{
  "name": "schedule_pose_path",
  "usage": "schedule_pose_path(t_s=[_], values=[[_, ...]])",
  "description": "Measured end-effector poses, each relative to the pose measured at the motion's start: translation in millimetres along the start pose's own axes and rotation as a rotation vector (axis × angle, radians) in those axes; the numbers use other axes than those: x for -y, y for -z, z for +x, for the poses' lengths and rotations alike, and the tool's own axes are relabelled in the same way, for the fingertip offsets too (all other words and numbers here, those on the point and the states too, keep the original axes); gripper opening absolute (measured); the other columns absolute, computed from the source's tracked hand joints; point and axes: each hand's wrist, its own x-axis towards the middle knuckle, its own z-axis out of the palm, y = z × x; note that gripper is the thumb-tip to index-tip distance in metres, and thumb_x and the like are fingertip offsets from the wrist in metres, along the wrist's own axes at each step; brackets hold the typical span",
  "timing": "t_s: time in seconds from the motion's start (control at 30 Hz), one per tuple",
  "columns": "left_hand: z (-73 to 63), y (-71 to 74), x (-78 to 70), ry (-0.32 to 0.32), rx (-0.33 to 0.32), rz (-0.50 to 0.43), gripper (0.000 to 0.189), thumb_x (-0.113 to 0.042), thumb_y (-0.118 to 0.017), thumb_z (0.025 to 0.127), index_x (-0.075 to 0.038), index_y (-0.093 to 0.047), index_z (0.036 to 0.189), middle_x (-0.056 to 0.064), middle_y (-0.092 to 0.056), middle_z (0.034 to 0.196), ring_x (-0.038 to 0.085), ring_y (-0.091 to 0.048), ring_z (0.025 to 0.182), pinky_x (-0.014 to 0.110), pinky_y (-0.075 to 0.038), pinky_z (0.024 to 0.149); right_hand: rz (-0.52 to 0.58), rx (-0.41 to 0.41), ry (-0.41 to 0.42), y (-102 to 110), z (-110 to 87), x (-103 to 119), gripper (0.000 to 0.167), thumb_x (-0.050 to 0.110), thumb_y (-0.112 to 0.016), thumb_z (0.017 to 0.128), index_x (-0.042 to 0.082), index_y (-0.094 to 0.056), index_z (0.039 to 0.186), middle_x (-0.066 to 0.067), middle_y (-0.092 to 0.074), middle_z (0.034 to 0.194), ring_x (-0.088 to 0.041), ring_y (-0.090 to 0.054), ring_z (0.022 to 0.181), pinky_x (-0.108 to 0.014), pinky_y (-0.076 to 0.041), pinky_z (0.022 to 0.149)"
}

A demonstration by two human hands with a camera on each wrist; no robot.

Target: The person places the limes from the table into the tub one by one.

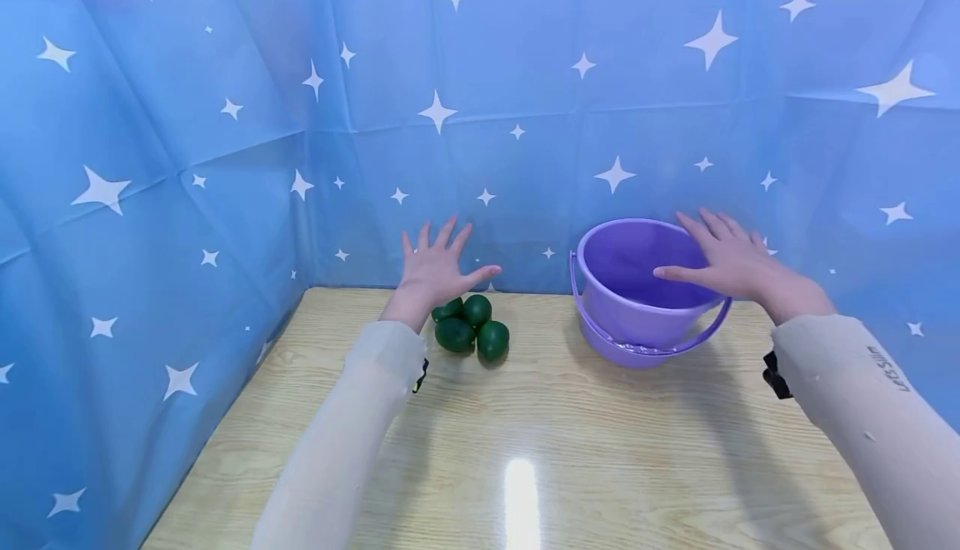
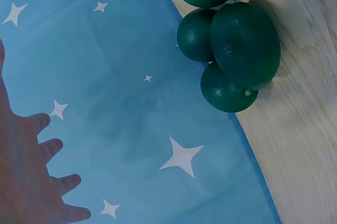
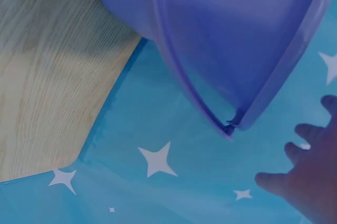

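My left hand (image 1: pixel 433 273) is held in the air with its fingers spread, just above and behind a cluster of several dark green, oval, lime-like fruits (image 1: pixel 454 335). It holds nothing. In the left wrist view the smooth fruits (image 2: pixel 245 45) touch one another near the table edge, apart from the hand (image 2: pixel 26 171). A purple bucket (image 1: pixel 637 325) stands upright at the right, its handle (image 1: pixel 697 340) hanging down in front. Over the bucket's right rim hovers my right hand (image 1: pixel 731 262), fingers spread. The right wrist view shows that hand (image 3: pixel 316 176) apart from the bucket (image 3: pixel 221 40).
The light wooden table (image 1: pixel 465 450) carries the fruits and bucket toward its back edge. A blue curtain (image 1: pixel 510 158) with white stars rises close behind the table and along its left side. Light reflects off the tabletop at the front.
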Motion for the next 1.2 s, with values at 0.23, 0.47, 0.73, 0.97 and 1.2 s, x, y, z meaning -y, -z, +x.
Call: schedule_pose_path(t_s=[0.23,0.47,0.73,0.97,1.2], values=[[-1.1,-2.1,2.2,0.004,0.016,-0.007,0.095,-0.088,-0.031,0.084,-0.036,-0.011,0.161,0.0,-0.009,0.17,0.042,-0.012,0.154,0.071,-0.005,0.121,0.005,0.002,-0.006,-6,-1.2,-9,0.107,0.069,-0.056,0.088,0.015,0.001,0.161,-0.031,0.001,0.163,-0.058,0.0,0.147,-0.085,0.0,0.106],[-3.1,-3.0,2.8,0.004,0.024,-0.01,0.094,-0.088,-0.031,0.084,-0.035,-0.012,0.16,0.0,-0.01,0.17,0.042,-0.012,0.154,0.07,-0.006,0.121,0.03,0.014,-0.01,-12,-4.0,-16,0.106,0.068,-0.056,0.089,0.014,0.0,0.161,-0.032,0.0,0.163,-0.059,-0.003,0.146,-0.084,-0.001,0.106],[-4.9,-5.0,5.1,0.006,0.041,-0.017,0.093,-0.086,-0.033,0.086,-0.034,-0.013,0.161,0.001,-0.013,0.169,0.041,-0.014,0.154,0.07,-0.006,0.121,0.041,0.012,-0.018,-17,-8.8,-20,0.105,0.065,-0.057,0.089,0.008,-0.006,0.161,-0.034,-0.004,0.162,-0.059,-0.005,0.146,-0.085,-0.003,0.106],[-5.7,-7.6,7.2,0.01,0.045,-0.032,0.093,-0.085,-0.035,0.086,-0.034,-0.015,0.16,0.001,-0.014,0.169,0.041,-0.014,0.154,0.07,-0.004,0.122,0.039,-0.006,-0.014,-22,-9.7,-26,0.104,0.065,-0.057,0.09,0.008,-0.007,0.161,-0.035,-0.009,0.16,-0.06,-0.009,0.145,-0.085,-0.005,0.105],[-9.5,-11.7,9.8,0.02,0.048,-0.044,0.092,-0.085,-0.037,0.086,-0.035,-0.016,0.16,-0.001,-0.013,0.169,0.04,-0.013,0.155,0.068,-0.005,0.123,0.064,-0.006,-0.009,-30,-10.3,-30,0.104,0.065,-0.056,0.091,0.007,-0.006,0.161,-0.033,-0.011,0.161,-0.06,-0.011,0.144,-0.085,-0.003,0.105]])
